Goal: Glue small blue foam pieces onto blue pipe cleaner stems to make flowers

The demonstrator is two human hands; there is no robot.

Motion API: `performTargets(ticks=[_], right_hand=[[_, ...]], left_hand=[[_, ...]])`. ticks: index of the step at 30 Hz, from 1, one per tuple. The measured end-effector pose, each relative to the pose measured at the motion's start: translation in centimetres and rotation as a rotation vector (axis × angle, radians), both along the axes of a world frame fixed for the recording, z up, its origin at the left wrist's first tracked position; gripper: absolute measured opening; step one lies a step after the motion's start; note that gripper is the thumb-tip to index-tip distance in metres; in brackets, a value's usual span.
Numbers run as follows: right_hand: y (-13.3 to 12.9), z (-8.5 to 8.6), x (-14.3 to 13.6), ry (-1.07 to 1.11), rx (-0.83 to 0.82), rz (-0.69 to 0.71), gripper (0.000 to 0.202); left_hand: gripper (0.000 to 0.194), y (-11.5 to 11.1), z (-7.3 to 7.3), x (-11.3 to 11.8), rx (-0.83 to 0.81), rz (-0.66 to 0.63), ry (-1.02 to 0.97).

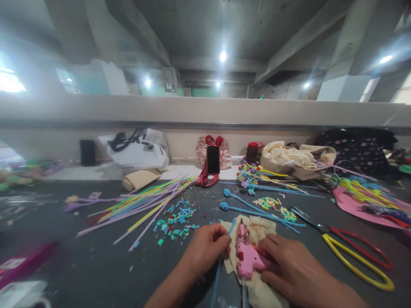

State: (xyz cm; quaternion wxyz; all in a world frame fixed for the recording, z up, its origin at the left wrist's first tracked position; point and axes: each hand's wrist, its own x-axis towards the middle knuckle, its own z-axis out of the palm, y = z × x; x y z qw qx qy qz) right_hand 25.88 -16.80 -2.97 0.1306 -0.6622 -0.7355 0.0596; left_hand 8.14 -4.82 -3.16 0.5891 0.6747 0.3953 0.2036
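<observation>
My left hand (210,244) is closed in a pinch on a blue stem (217,276), whose upper end sticks out beside the nozzle of a pink glue gun (245,256). My right hand (285,261) is wrapped round the handle of the glue gun, which lies over a crumpled beige cloth (261,229). A glue stick (244,293) shows at the gun's rear. Beyond the hands lie two blue stems with knotted blue heads (224,206). Small cut pieces (176,220) in blue, green and red are scattered to the left of them.
Long coloured stems (144,205) lie at the left. Large scissors (356,256) with red and yellow handles rest at the right. A phone (213,160) stands upright at the back, between a white bag (138,149) and a dark bottle (253,153). Finished-looking bunches (250,177) lie behind.
</observation>
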Motion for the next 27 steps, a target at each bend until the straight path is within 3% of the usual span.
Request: performTargets(ticks=[3,7,14,17,21,27], right_hand=[[0.3,-0.2,0.1,0.030,-0.003,-0.026,0.008],[0.3,0.5,1.1,0.286,-0.039,-0.074,0.008],[0.7,0.8,4.1,1.200,-0.033,-0.208,0.023],[1.2,0.4,5.4,1.466,0.052,-0.184,0.028],[2.2,-0.3,6.3,1.647,0.136,-0.134,0.036],[3.0,-0.6,4.8,1.645,0.060,-0.117,0.043]], left_hand=[[0.010,0.0,-0.4,0.1,0.056,-0.063,0.036],[0.013,0.0,-0.8,0.1,0.074,-0.123,0.085],[0.014,-0.1,-0.9,0.1,0.123,-0.154,0.158],[0.015,-0.2,-0.7,0.0,0.112,-0.157,0.168],[0.013,0.0,-0.8,0.1,0.076,-0.143,0.129],[0.021,0.5,-0.9,0.3,-0.017,-0.014,-0.152]])
